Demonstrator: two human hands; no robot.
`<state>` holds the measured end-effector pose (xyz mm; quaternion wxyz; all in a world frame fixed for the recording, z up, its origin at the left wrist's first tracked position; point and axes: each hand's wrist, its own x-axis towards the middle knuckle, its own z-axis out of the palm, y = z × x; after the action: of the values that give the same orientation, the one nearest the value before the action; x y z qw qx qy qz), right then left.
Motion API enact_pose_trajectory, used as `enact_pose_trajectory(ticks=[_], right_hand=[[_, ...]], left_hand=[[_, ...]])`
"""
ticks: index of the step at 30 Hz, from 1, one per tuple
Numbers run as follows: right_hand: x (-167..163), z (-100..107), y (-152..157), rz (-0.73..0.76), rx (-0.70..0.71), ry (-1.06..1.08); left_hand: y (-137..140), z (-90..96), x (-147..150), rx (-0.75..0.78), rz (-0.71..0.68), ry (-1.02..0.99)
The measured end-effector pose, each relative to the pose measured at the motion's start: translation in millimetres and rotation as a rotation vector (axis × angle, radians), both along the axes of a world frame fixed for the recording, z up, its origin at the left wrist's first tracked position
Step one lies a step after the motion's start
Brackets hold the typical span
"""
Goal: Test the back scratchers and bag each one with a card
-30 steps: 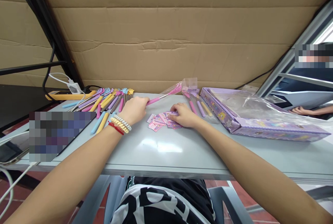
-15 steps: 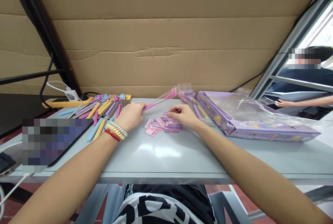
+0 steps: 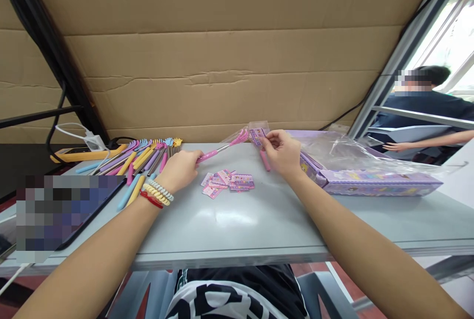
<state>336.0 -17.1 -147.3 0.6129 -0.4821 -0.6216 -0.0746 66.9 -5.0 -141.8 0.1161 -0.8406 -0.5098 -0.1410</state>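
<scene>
My left hand [image 3: 182, 167] is closed around the handle of a pink back scratcher [image 3: 209, 156] with a metal shaft. Its pink claw end lies inside a clear plastic sleeve [image 3: 258, 125] that extends to the right. My right hand [image 3: 280, 151] pinches a small purple-pink printed card [image 3: 256, 135] at the sleeve's far end; whether the card is inside or in front of the plastic I cannot tell. Below, between the hands, several similar cards [image 3: 242, 181] lie in a loose pile. Part of another pink handle [image 3: 265, 160] shows beside my right hand.
Several coloured back scratchers [image 3: 139, 157] are heaped at the left, near a tablet [image 3: 74, 213] and a white charger [image 3: 94, 141]. A purple box [image 3: 381, 184] with clear plastic film lies at the right. Cardboard [image 3: 222, 52] stands behind the table. Another person [image 3: 425, 104] sits beyond the frame at right.
My right hand has moved from the card pile up and right to the sleeve's end, carrying a card. My left hand still holds the pink back scratcher. The view has shifted slightly.
</scene>
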Motion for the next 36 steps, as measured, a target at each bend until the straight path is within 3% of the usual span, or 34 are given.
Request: enact_pose_trajectory(ticks=[4, 10, 15, 23, 28, 36], right_hand=[[-3.1, -1.8, -0.1, -0.026, -0.001, -0.067], [-0.5, -4.6, 2.9, -0.194, 0.119, -0.274], [-0.2, -3.8, 2.5, -0.27, 0.128, -0.282], [-1.7, 2.7, -0.4, -0.261, 0.084, -0.136], [1.1, 7.2, 1.1, -0.244, -0.006, 0.086], [17.3, 2.3, 15.8, -0.039, -0.092, 0.359]], left_hand=[[-1.3, 0.2, 0.0, 0.004, -0.014, 0.023], [-1.5, -0.6, 0.0, 0.031, -0.044, 0.061], [-1.7, 0.2, -0.2, 0.026, -0.04, 0.048], [-2.7, 1.6, -0.9, 0.006, -0.05, 0.052], [-1.6, 1.1, -1.5, 0.005, -0.062, 0.065], [-4.7, 4.7, -0.7, 0.003, -0.076, 0.074]])
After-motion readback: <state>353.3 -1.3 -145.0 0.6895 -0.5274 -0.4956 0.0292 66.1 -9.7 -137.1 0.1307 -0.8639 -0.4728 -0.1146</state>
